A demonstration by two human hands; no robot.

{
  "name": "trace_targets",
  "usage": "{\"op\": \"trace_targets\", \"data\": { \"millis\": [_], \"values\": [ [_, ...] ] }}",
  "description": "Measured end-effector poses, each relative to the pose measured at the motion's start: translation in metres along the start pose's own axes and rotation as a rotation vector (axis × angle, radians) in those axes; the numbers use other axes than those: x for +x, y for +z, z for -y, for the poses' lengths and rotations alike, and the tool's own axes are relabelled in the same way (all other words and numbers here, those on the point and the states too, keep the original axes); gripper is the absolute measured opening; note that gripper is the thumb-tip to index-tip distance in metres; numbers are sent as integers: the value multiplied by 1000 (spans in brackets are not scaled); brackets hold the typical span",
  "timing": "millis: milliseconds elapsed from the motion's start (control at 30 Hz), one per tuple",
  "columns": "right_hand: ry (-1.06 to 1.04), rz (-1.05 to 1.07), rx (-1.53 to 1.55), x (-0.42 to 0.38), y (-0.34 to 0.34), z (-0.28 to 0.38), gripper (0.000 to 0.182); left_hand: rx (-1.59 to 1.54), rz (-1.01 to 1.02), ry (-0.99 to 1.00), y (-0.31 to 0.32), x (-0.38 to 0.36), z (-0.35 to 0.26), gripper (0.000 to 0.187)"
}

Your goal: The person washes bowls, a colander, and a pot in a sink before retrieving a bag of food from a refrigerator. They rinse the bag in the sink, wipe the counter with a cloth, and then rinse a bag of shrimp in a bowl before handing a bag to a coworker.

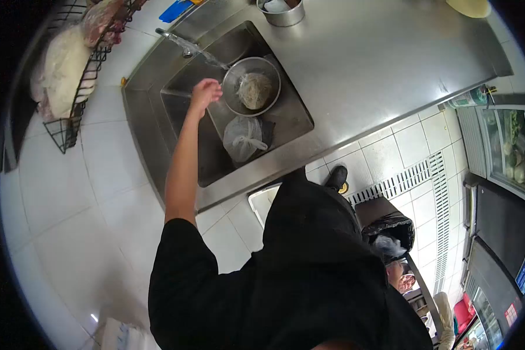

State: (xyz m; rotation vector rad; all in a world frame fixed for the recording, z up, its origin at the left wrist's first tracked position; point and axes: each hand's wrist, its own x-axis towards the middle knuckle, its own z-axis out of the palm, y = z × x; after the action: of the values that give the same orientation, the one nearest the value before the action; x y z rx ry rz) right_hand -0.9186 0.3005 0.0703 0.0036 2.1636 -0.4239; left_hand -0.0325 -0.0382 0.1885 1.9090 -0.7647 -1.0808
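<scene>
My left hand (206,93) is over the sink (175,111), just left of a round metal bowl (227,96). Its fingers are loosely curled and apart, with nothing in them. Pale, stringy, noodle-like food (254,90) lies in the bowl. Water runs from the tap (169,35) toward the bowl's upper left edge. Below the bowl, a knotted clear plastic bag (243,139) rests in the sink; its contents are unclear. I cannot make out my right hand; a small skin-coloured patch beside my torso is too unclear to identify.
A steel counter (379,70) extends right of the sink, with a metal pot (283,14) at its back. Meat (64,70) fills a wire rack at upper left. A lined bin (385,216) stands on the floor near my shoe (336,177).
</scene>
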Motion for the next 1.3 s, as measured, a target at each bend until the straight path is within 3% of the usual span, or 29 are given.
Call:
{"op": "trace_targets", "data": {
  "millis": [67, 200, 300, 333, 433, 467, 500, 633, 733, 867, 967, 1100, 1200, 1300],
  "values": [
    [-84, 173, -121, -33, 21, 15, 22, 51, -11, -31, 2, 57, 12, 18],
    [-65, 236, -201, -105, 62, 29, 21, 133, 7, -139, 12, 161, 62, 20],
    [29, 64, -305, -141, 76, 19, 22, 144, 80, -184, 3, 240, 121, 20],
    [-42, 113, -282, -153, 74, 12, 22, 153, 101, -203, 6, 250, 129, 20],
    [2, 89, -242, -184, 74, -15, 22, 262, 109, -220, 19, 293, 153, 22],
    [14, 102, -244, -195, 74, -21, 22, 473, 99, -131, 18, 315, 182, 24],
    [55, 68, -208, -207, 76, -28, 24, 680, 89, -33, 21, 329, 209, 26],
    [118, 30, -261, -247, 95, -35, 26, 701, 213, -45, 33, 318, 266, 32],
    [156, 61, -263, -256, 102, -34, 27, 761, 161, -104, 50, 316, 294, 40],
    [227, -12, -187, -274, 107, -35, 27, 603, 214, -42, 47, 378, 402, 47],
    [217, -20, -231, -288, 105, -45, 26, 253, 228, -282, 50, 365, 385, 53],
    [201, 40, -196, -302, 98, -60, 22, 83, 72, -689, 74, 307, 281, 61],
    [229, 71, -200, -299, 94, -75, 28, -107, 164, -728, 60, 324, 319, 64],
    [230, 65, -174, -295, 99, -76, 27, 57, 112, -766, 57, 344, 341, 64]
  ]
}}
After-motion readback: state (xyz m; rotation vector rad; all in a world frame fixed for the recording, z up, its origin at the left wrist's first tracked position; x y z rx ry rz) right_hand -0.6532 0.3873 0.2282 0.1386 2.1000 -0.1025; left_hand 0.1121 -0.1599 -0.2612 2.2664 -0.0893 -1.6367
